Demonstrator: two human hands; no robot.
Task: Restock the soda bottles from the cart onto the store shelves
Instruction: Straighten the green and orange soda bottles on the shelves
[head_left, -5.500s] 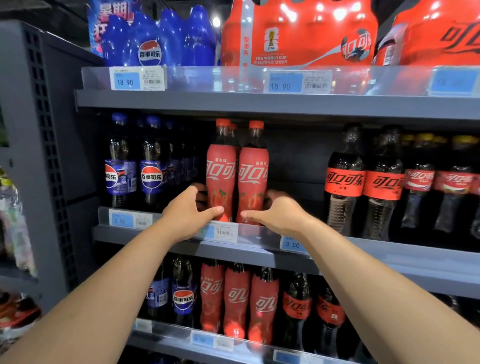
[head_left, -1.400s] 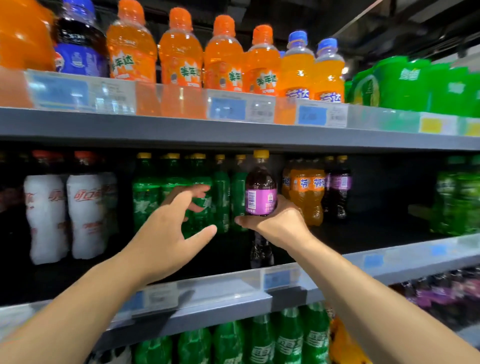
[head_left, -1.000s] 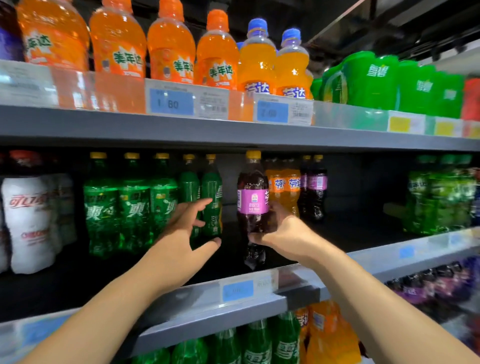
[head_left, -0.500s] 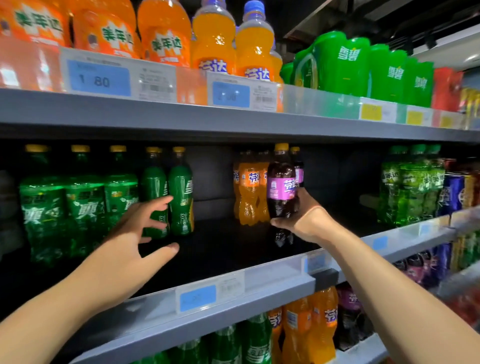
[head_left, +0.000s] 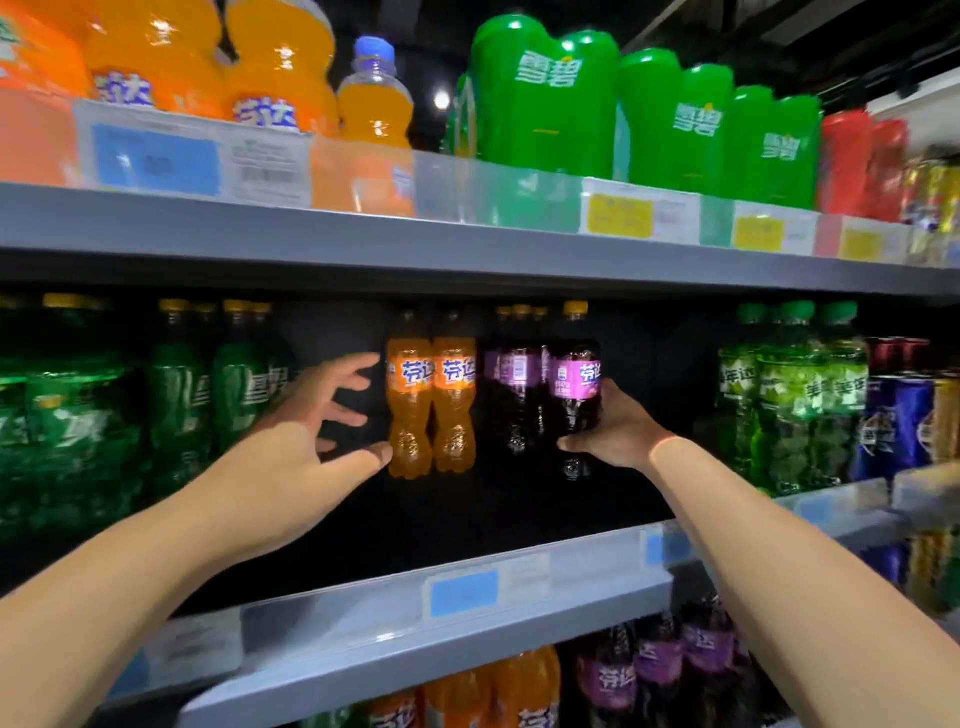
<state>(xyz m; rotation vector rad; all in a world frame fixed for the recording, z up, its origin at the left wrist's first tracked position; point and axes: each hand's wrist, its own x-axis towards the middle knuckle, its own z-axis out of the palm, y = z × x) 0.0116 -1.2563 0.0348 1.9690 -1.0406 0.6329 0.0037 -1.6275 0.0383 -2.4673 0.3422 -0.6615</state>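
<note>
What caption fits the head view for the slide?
Right hand grips a purple-label soda bottle beside matching bottles on the shelf; open left hand hovers by orange soda bottles.

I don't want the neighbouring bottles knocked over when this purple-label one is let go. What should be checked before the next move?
1. Grip: ok. The right hand is wrapped round the lower body of the purple-label bottle.
2. Bottle upright: ok, cap on top.
3. Label to the front: ok.
4. Correct row: ok. It sits beside the other purple-label bottles.
5. Base resting on the shelf: cannot tell, as the shelf floor is too dark.
6. Left hand clear of the orange bottles: not ok. It is open, with the thumb tip right at the nearest one's lower part.
</note>
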